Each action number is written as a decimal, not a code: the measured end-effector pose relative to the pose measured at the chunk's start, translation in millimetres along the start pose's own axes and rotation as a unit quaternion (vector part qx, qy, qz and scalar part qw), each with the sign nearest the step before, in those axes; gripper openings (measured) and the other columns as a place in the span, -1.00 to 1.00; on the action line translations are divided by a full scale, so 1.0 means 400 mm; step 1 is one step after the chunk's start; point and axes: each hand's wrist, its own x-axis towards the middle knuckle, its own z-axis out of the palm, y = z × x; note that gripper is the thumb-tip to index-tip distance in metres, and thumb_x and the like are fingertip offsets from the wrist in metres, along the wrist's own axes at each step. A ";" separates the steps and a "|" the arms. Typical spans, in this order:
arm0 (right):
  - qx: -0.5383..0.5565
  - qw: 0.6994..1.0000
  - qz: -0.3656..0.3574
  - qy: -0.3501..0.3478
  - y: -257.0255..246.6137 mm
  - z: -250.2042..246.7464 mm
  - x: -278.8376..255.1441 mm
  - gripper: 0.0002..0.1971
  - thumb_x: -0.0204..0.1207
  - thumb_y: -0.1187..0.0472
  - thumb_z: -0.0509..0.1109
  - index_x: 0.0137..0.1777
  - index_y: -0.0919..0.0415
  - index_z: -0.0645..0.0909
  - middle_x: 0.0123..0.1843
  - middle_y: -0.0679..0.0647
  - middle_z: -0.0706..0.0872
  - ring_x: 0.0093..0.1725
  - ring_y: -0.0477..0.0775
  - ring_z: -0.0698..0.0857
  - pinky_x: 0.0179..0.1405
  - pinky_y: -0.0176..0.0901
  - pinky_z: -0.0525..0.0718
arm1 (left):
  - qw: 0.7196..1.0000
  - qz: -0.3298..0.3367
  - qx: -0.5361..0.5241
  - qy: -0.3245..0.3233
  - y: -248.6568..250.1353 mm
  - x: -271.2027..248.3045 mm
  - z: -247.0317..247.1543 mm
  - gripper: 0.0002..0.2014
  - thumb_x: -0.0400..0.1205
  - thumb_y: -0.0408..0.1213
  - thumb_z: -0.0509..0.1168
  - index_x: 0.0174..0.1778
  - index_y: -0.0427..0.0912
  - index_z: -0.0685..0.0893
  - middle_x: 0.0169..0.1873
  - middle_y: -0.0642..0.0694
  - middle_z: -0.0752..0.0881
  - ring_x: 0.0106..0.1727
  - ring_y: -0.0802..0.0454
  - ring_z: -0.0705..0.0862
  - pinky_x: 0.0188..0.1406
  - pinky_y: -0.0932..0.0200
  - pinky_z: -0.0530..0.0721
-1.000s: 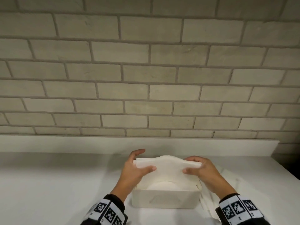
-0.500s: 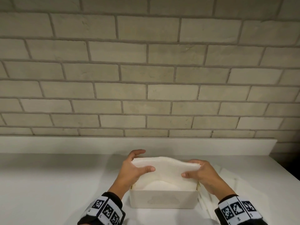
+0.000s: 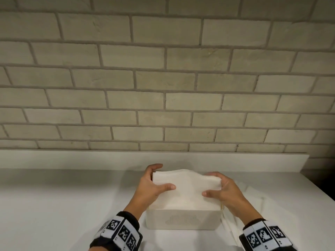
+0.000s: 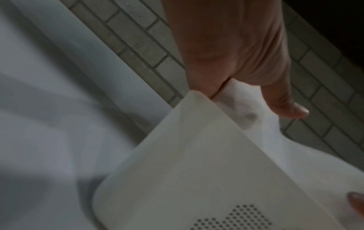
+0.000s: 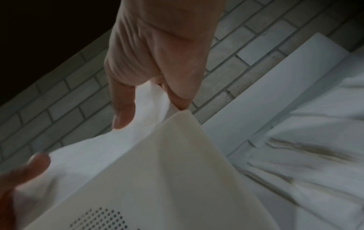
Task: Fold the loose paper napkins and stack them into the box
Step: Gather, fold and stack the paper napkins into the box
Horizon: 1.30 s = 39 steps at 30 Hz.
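Folded napkin stack [image 3: 186, 189] sits in the mouth of the white box [image 3: 181, 221], top bulging above the rim. Left hand [image 3: 152, 189] pinches its left end, thumb on top; right hand [image 3: 226, 191] pinches the right end likewise. Loose napkins [image 3: 253, 198] lie just right of the box on the counter [image 3: 63, 196].

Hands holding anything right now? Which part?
Yes: folded napkins over the box, left hand at the left end, right hand at the right.

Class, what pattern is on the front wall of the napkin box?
A cloud-like shape made of small dots on the plain off-white box; the dots show best in the left wrist view.
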 end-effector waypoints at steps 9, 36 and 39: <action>-0.099 0.995 0.026 0.009 0.000 -0.011 -0.005 -0.63 0.26 0.50 0.57 -0.07 0.03 0.69 -0.03 0.13 0.75 -0.06 0.14 0.74 -0.12 -0.03 0.78 | 0.990 -0.029 0.136 -0.028 0.012 -0.025 -0.024 -0.46 0.35 -0.40 0.57 0.16 0.07 0.54 0.04 -0.05 0.66 -0.01 0.00 0.69 -0.08 0.16 0.73; -0.498 0.861 -0.051 0.088 0.023 -0.006 -0.024 -0.76 0.52 0.11 0.38 0.16 0.00 0.73 0.10 0.00 0.71 0.16 0.00 0.61 0.14 -0.27 0.51 | 0.687 0.096 0.720 0.005 0.047 -0.029 0.052 -0.75 0.36 -0.38 0.37 -0.07 -0.17 0.79 0.00 -0.15 0.66 0.18 -0.18 0.54 0.07 0.09 0.61; -0.386 0.908 0.034 0.161 0.016 -0.107 -0.101 -0.77 0.49 0.09 0.45 0.13 0.05 0.73 0.00 -0.02 0.70 -0.05 -0.12 0.57 -0.02 -0.41 0.43 | 0.794 0.227 0.564 0.013 0.068 -0.055 0.123 -0.75 0.16 -0.44 0.57 -0.28 -0.12 0.82 -0.32 -0.07 0.72 -0.21 -0.11 0.69 -0.34 0.16 0.70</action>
